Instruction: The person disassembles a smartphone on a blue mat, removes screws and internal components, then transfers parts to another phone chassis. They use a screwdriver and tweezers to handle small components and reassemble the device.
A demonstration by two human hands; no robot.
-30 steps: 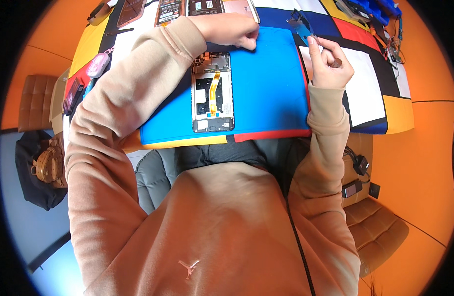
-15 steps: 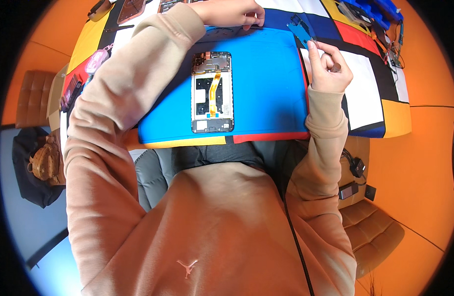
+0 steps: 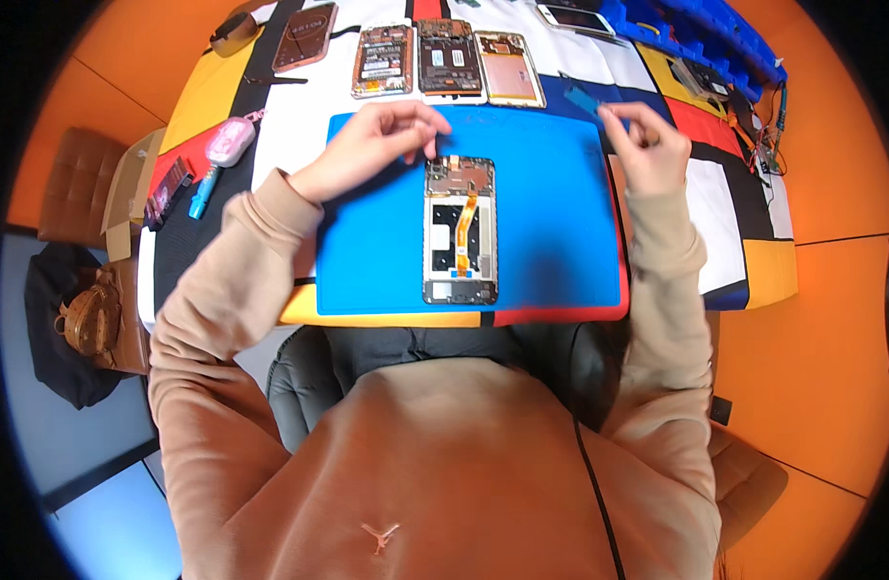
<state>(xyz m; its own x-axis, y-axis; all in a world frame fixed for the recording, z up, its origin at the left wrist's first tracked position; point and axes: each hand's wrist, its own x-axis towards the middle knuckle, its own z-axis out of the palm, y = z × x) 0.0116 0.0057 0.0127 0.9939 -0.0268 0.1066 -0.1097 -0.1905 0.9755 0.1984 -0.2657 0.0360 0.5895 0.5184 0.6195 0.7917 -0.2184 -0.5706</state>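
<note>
An opened phone (image 3: 461, 232) lies face down on a blue work mat (image 3: 367, 261), its circuit board at the top and an orange ribbon cable running down its middle. My left hand (image 3: 377, 145) hovers just beyond the phone's upper left corner. Its fingers are bent and apart, with nothing visible between them. Near the mat's far right corner, my right hand (image 3: 649, 145) is raised with thumb and forefinger pinched. From those fingertips a thin dark-blue piece (image 3: 582, 100) sticks out to the left; its exact kind is unclear.
Behind the mat sit three opened phones (image 3: 450, 63) side by side. At the far left are a phone with a lit screen (image 3: 305, 37) and a tape roll (image 3: 233, 34); nearer lies a pink keychain item (image 3: 230, 142). Blue parts bins (image 3: 705, 39) and wires (image 3: 758, 145) occupy the right.
My view has shifted, bringing more of the table's far side into sight. My left hand has drawn back from the mat's far edge toward the phone. My right hand keeps its pinch.
</note>
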